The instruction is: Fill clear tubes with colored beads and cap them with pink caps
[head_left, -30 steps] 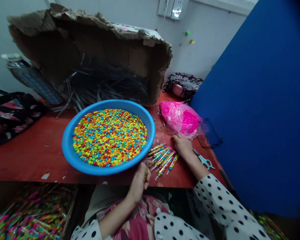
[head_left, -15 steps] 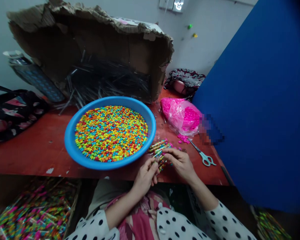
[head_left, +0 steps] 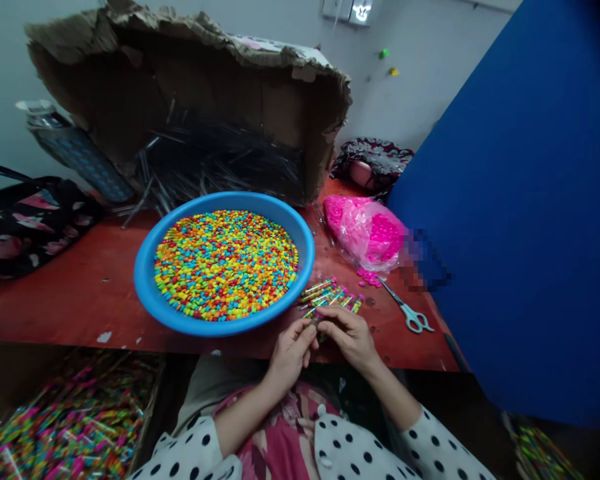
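Blue plastic basin (head_left: 145, 293) sits on the red table (head_left: 65, 300) in the head view, filled with small multicoloured pellets (head_left: 225, 267) in yellow, orange, green and blue. Just right of its rim lies a loose bundle of clear pellet-filled tubes (head_left: 329, 295), and the person's left hand (head_left: 291, 357) and right hand (head_left: 347, 337) meet just below it, over the table's near edge. The curled fingers (head_left: 341, 320) of both hands pinch a slim tube (head_left: 314, 320) between them, its length partly hidden by the grip. Beyond the bundle lie a pink plastic bag (head_left: 365, 233) packed with pink pellets, a few spilled pink pellets (head_left: 367, 277) and pale blue-handled scissors (head_left: 409, 316). A torn cardboard carton (head_left: 180, 87) behind the basin holds a mass of thin dark straws (head_left: 220, 163); the print on its top flap is too small to read. A black floral bag (head_left: 30, 227) rests at the table's left end. Below the table, a box (head_left: 147, 400) holds many bright filled tubes (head_left: 75, 420).
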`<state>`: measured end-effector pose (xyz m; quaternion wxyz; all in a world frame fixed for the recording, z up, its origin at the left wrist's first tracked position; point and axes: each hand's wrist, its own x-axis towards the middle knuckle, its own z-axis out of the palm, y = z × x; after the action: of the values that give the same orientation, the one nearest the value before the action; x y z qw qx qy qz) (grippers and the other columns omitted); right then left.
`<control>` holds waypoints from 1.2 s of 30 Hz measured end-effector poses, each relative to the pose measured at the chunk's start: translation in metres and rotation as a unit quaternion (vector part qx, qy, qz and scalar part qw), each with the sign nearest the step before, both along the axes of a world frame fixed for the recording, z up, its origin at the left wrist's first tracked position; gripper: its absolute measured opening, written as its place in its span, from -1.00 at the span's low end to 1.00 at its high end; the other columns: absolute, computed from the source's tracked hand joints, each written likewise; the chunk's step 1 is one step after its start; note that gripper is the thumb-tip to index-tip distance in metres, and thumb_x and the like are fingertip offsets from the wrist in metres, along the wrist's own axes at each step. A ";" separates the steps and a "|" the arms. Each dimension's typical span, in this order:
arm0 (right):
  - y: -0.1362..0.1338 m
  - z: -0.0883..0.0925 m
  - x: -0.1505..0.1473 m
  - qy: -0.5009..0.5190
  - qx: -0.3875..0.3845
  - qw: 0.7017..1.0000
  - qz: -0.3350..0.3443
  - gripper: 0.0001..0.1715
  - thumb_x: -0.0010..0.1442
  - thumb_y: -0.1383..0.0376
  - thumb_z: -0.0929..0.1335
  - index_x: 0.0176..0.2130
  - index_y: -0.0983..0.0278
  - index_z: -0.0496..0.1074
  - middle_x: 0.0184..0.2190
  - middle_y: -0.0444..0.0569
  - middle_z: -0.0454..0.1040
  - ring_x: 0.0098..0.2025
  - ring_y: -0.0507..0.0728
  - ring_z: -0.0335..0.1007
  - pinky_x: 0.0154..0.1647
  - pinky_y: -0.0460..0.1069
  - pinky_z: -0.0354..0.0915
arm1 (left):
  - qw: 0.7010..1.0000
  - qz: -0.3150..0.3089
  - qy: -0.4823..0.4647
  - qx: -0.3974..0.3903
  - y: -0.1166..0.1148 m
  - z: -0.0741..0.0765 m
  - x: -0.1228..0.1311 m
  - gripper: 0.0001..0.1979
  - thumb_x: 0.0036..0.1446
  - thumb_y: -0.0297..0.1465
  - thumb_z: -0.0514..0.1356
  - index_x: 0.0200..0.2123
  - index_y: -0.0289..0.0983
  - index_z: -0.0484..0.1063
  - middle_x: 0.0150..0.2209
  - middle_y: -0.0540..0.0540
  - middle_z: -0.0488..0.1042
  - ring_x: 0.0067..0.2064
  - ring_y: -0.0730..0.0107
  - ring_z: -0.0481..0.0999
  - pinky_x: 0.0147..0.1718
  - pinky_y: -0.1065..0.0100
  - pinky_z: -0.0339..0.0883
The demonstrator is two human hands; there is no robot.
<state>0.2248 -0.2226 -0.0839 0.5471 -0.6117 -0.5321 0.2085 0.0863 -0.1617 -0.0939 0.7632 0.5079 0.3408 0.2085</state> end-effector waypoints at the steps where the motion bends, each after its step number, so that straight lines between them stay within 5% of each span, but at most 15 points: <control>1: 0.000 -0.003 -0.003 -0.006 0.009 1.000 -0.014 -0.75 0.11 0.34 0.38 -0.16 0.19 0.51 -0.29 -0.04 0.54 -0.24 0.08 0.46 -0.20 -0.04 0.37 | 1.000 0.000 -0.002 -0.002 0.000 -0.001 0.000 -0.63 0.06 -0.10 0.12 -0.30 -0.32 0.35 -0.57 0.09 0.31 -0.72 0.68 0.14 -0.73 0.52 -0.08; 6: 0.004 -0.008 -0.013 -0.053 0.023 0.997 -0.042 -0.79 0.14 0.35 0.34 -0.19 0.20 0.50 -0.31 -0.03 0.53 -0.23 0.09 0.46 -0.18 -0.01 0.37 | 1.000 -0.018 0.015 0.012 0.001 -0.003 0.000 -0.62 0.08 -0.08 0.06 -0.31 -0.31 0.30 -0.56 0.09 0.28 -0.72 0.67 0.07 -0.73 0.49 -0.10; 9: -0.003 0.001 -0.012 -0.036 -0.038 0.997 -0.058 -0.76 0.15 0.30 0.33 -0.15 0.22 0.47 -0.27 -0.01 0.53 -0.23 0.11 0.47 -0.18 0.00 0.39 | 0.989 -0.061 0.075 0.111 0.004 0.007 0.001 -0.64 0.16 -0.09 -0.04 -0.39 -0.26 0.26 -0.57 0.09 0.23 -0.66 0.57 0.15 -0.66 0.45 0.03; 13: -0.032 0.011 0.006 0.086 -0.166 0.967 -0.172 -0.52 0.12 0.13 0.34 0.01 0.24 0.31 -0.16 0.08 0.50 -0.26 0.17 0.50 -0.43 -0.01 0.46 | 0.914 -0.085 0.143 0.369 0.017 0.027 0.017 -0.67 0.24 -0.17 -0.13 -0.37 -0.23 0.28 -0.37 -0.06 0.37 -0.27 0.32 0.39 -0.24 0.29 0.24; 16: -0.048 0.006 0.025 0.124 -0.235 0.935 -0.237 -0.43 0.09 0.04 0.31 0.03 0.28 0.29 -0.17 0.13 0.49 -0.35 0.17 0.52 -0.56 -0.01 0.46 | 0.866 -0.072 0.158 0.468 0.030 0.026 0.038 -0.64 0.10 -0.10 0.09 -0.21 -0.26 0.29 -0.08 -0.22 0.34 0.04 0.10 0.28 0.02 0.12 0.13; 19: -0.043 -0.007 0.030 0.152 -0.256 0.925 -0.238 -0.34 0.10 0.03 0.29 0.10 0.31 0.24 -0.14 0.13 0.47 -0.45 0.13 0.52 -0.56 -0.01 0.48 | 0.846 -0.081 0.191 0.491 0.036 0.014 0.054 -0.53 -0.02 -0.08 0.20 -0.18 -0.32 0.29 -0.10 -0.29 0.34 0.03 -0.03 0.27 0.00 0.05 0.14; 23: -0.021 -0.021 0.019 0.175 -0.251 0.932 -0.195 -0.31 0.16 0.02 0.23 0.17 0.32 0.17 -0.28 0.05 0.52 -0.53 0.09 0.50 -0.59 -0.04 0.47 | 0.819 -0.094 0.241 0.512 0.028 0.004 0.058 -0.74 0.11 -0.21 0.09 -0.26 -0.30 0.28 -0.22 -0.24 0.37 -0.11 0.06 0.35 -0.13 0.13 0.22; 27: -0.009 -0.024 0.008 0.138 -0.227 0.947 -0.181 -0.31 0.21 -0.02 0.16 0.19 0.30 0.19 -0.11 0.13 0.49 -0.25 0.19 0.52 -0.32 0.08 0.49 | 0.854 -0.087 0.247 0.449 0.021 0.008 0.056 -0.84 0.18 -0.28 -0.01 -0.27 -0.26 0.20 -0.31 -0.16 0.39 -0.23 0.17 0.42 -0.25 0.25 0.24; 31: -0.009 -0.020 -0.003 0.081 -0.222 0.953 -0.190 -0.28 0.23 -0.05 0.11 0.20 0.33 0.18 0.17 0.15 0.23 0.21 0.26 0.13 0.19 0.20 0.10 | 0.928 -0.072 0.201 0.304 0.016 0.014 0.048 -0.79 0.18 -0.20 -0.01 -0.24 -0.23 0.17 -0.34 -0.12 0.43 -0.26 0.19 0.46 -0.29 0.27 0.25; 36: -0.021 -0.011 -0.045 0.099 -0.222 0.965 -0.098 -0.27 0.26 -0.03 0.08 0.27 0.28 0.01 0.24 0.06 0.11 0.27 0.19 -0.02 0.25 0.16 -0.01 | 0.980 0.006 0.120 0.160 -0.001 0.015 0.001 -0.60 0.17 -0.13 0.01 -0.03 -0.25 0.16 -0.05 -0.21 0.40 0.02 0.18 0.38 -0.01 0.23 0.18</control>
<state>0.1796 -0.2437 -0.0951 0.4651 -0.7431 -0.3537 0.3262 0.0876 -0.1632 -0.0793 0.6243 0.6429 0.3949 0.2023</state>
